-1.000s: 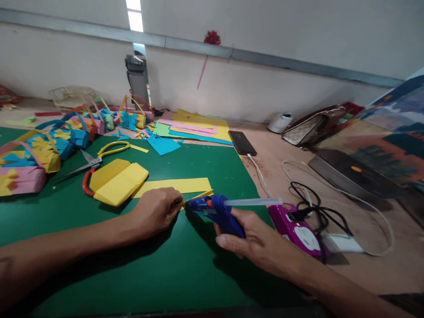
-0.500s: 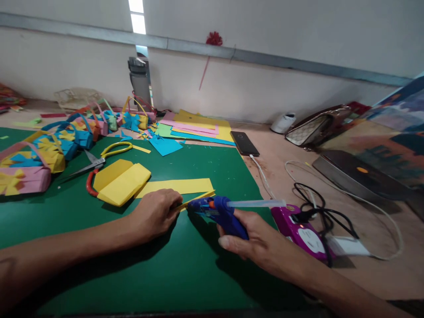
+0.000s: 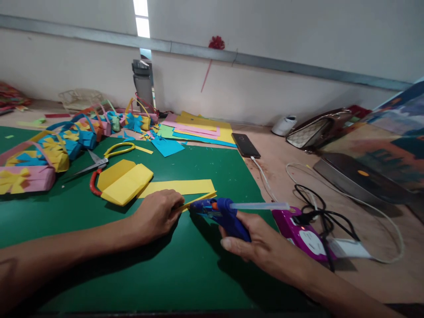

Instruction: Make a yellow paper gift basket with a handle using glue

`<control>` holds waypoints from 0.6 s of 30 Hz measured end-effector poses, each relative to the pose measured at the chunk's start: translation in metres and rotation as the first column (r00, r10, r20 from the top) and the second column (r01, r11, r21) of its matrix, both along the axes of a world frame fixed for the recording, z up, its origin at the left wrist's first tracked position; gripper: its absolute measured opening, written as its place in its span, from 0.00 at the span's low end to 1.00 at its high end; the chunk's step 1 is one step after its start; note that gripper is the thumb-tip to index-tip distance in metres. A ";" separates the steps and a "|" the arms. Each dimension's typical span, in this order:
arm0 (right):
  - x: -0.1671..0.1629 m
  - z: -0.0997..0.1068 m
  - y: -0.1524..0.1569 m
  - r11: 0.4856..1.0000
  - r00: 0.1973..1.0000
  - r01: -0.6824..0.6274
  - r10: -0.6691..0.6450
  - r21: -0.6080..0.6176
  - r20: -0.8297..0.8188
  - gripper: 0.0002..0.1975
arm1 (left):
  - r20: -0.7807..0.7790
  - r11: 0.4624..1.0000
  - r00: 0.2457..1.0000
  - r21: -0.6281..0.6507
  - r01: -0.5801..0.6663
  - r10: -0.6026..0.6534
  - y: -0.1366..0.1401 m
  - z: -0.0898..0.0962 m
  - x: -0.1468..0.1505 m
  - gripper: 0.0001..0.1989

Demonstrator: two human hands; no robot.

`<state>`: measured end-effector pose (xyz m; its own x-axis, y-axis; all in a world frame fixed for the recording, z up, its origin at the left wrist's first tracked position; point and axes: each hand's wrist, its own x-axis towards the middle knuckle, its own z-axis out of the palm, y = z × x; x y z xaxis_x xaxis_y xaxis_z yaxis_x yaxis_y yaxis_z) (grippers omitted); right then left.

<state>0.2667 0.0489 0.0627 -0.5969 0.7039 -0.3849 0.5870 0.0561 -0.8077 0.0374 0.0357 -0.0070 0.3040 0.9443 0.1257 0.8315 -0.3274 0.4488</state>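
Note:
My left hand [image 3: 161, 213] is closed on a narrow folded yellow paper strip [image 3: 206, 196], whose far end sticks out to the right. In my right hand [image 3: 253, 238] is a blue hot glue gun [image 3: 225, 215], its nozzle at the strip close to my left fingers. A clear glue stick [image 3: 261, 206] juts from its back. Behind my left hand a flat yellow paper strip [image 3: 185, 187] lies on the green mat [image 3: 115, 274]. Left of that sits a folded yellow paper box [image 3: 127, 183], against scissors [image 3: 104, 162] with one yellow and one red handle.
Several finished paper baskets [image 3: 29, 177] line the left side. Coloured paper sheets [image 3: 202, 130] and a grey bottle [image 3: 143, 86] stand at the back. A phone [image 3: 245, 145] on a white cable, a purple power strip [image 3: 303, 234] and black cord [image 3: 326, 212] occupy the right.
The whole view has shifted slightly, so everything sits a little lower and further right. Both hands keep their hold, with the nozzle still at the strip.

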 end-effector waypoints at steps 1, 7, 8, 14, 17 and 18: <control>0.001 0.000 -0.001 1.000 1.000 0.003 -0.003 0.012 0.007 0.10 | 0.001 1.000 1.000 -0.002 0.002 -0.002 0.000 0.000 0.000 0.07; -0.004 0.000 -0.002 0.999 1.000 0.009 -0.010 0.036 0.017 0.10 | -0.002 1.000 1.000 0.011 0.006 -0.006 -0.001 0.000 0.001 0.09; -0.004 0.000 -0.002 1.000 1.000 0.019 -0.020 0.023 0.019 0.10 | -0.009 1.000 1.000 0.013 0.004 -0.004 -0.001 0.001 0.001 0.09; 0.007 -0.001 -0.003 0.999 0.998 0.024 -0.027 0.047 0.052 0.11 | -0.016 1.000 1.000 0.007 0.007 -0.007 -0.001 0.001 0.001 0.08; 0.007 -0.003 -0.005 0.998 1.000 0.017 -0.018 0.053 0.025 0.13 | -0.026 1.000 1.000 0.013 0.010 -0.010 0.000 0.001 0.001 0.08; 0.005 -0.003 -0.005 0.999 1.000 0.017 -0.017 0.047 0.011 0.13 | -0.024 1.000 1.000 0.015 0.010 -0.010 0.000 0.001 0.001 0.08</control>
<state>0.2718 0.0441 0.0595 -0.5805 0.7315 -0.3577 0.5971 0.0838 -0.7977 0.0381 0.0353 -0.0064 0.3165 0.9393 0.1322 0.8388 -0.3422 0.4235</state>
